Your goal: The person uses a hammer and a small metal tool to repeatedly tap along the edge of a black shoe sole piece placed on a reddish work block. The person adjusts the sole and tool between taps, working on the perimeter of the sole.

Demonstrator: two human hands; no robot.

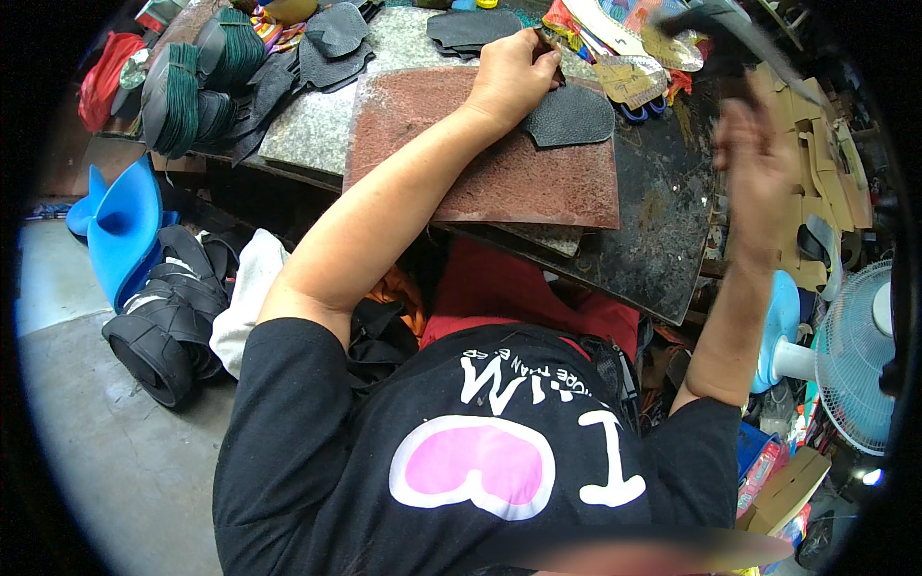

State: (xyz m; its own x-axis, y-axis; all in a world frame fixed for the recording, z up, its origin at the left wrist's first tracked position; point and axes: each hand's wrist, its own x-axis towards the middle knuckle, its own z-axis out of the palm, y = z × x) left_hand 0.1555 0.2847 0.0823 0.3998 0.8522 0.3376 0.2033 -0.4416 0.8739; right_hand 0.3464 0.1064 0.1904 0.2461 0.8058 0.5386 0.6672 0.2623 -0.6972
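I see the black leather piece on the reddish board, just right and bodyward of the left hand, long axis roughly crosswise; that nearer hand pinches a small dark object; the right hand is raised beside a dark tool, grip too blurred to tell.

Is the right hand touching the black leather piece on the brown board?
Apart: the head view shows dark tabletop between the right hand and the leather piece.

Under my left hand I count one reddish-brown sheet; left of it, two bundles of green cord. My right hand holds one blurred dark tool, with one fan right of that arm.
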